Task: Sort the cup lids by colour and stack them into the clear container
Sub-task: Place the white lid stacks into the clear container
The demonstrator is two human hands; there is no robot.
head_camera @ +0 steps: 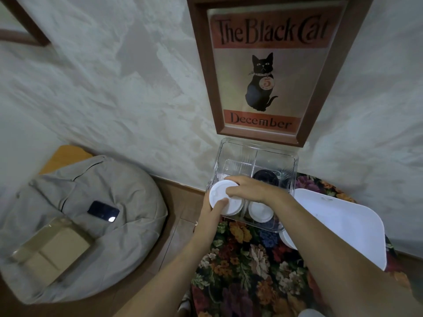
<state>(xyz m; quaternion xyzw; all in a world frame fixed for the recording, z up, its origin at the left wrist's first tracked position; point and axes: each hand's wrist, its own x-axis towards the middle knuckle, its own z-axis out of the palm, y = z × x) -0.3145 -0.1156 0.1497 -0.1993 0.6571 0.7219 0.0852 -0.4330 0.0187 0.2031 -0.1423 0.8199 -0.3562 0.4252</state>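
Observation:
A clear divided container (258, 145) stands on the floral table against the wall. Over its near-left compartment I hold a stack of white cup lids (218, 191). My left hand (211, 211) grips the stack from below, thumb on the top lid. My right hand (249, 187) lies across the top of the stack, fingers curled over its far rim. More white lids (261, 211) sit in the near-middle compartment. Black lids (266, 176) lie in a compartment behind them, partly hidden by my right hand.
A white rectangular lid or tray (343, 227) lies right of the container on the floral tablecloth (247, 259). Left of the table is a grey beanbag (91, 202) carrying a phone (103, 211) and a cardboard box (52, 248). A framed cat poster (263, 65) hangs behind the container.

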